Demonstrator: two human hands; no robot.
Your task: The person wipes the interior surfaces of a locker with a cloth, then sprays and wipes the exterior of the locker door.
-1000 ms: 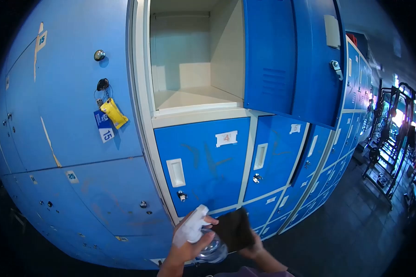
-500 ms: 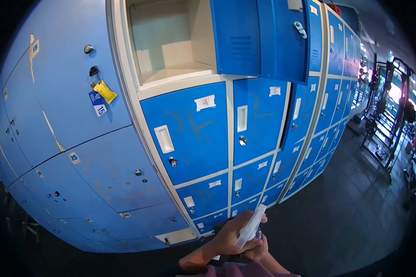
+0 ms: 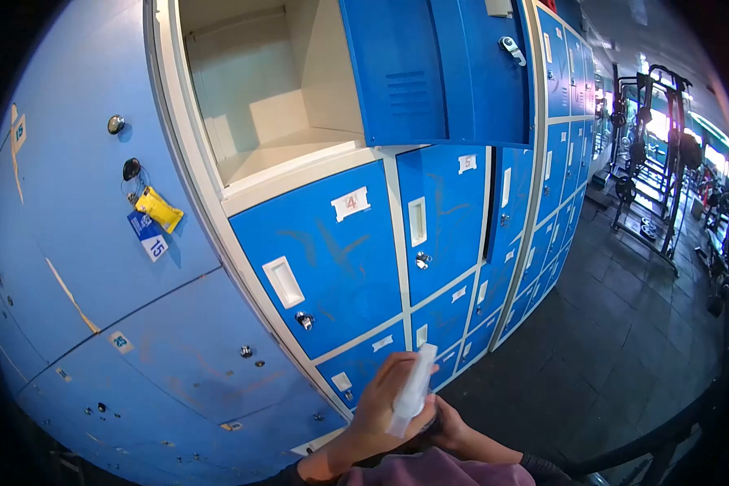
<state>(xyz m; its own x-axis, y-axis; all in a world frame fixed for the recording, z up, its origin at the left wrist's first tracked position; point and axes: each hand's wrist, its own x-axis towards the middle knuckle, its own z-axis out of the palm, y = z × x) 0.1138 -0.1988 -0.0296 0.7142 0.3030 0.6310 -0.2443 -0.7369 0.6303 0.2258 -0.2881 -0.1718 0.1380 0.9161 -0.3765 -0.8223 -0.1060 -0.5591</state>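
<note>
My left hand (image 3: pixel 381 409) is wrapped round a pale, translucent plastic item (image 3: pixel 414 390), held upright with a slight tilt in front of the lower lockers. Close behind it, partly covered by my left hand, my right hand (image 3: pixel 450 429) is closed round something dark that I cannot make out. Above both hands stands the shut blue locker door marked 4 (image 3: pixel 324 251). Over that door is an open compartment (image 3: pixel 259 89) with a cream interior, and its blue door (image 3: pixel 437 73) is swung out to the right.
Light blue lockers (image 3: pixel 73 219) fill the left side, with a yellow tag (image 3: pixel 159 209) and a blue-and-white number 15 tag (image 3: pixel 147 236) hanging from a lock. More blue lockers run to the right. Gym racks (image 3: pixel 652 162) stand on the dark tiled floor (image 3: pixel 575 340).
The view has turned and moved nearer the lockers, which now look larger. Both hands have shifted slightly left and up in the view, still holding their items.
</note>
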